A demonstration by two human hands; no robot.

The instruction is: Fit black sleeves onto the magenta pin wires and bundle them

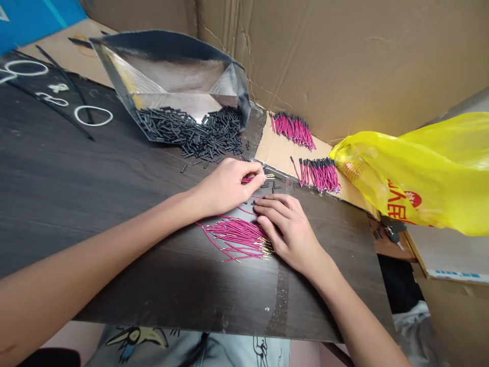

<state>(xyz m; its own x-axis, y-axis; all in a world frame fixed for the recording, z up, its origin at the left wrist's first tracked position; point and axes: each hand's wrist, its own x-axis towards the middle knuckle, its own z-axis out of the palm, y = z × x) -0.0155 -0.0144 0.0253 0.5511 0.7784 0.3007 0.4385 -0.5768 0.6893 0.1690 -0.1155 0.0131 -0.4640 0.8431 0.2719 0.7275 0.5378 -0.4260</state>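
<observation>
With the left hand [226, 187] closed in a pinch on pink wires [247, 180] just beyond the wire pile [240, 235], hold their exposed gold tips [270, 176] level; the right hand [292, 230] lies curled at the pile's edge, its grip, if any, hidden.

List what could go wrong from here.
1. The right hand lies right beside the pile of pink wires; a careless sweep might scatter it.
2. Black tubes lie both inside and just outside the open bag; a bump could spill more.
3. The left hand holds slim gold-tipped wires, so one might slip out.
</observation>
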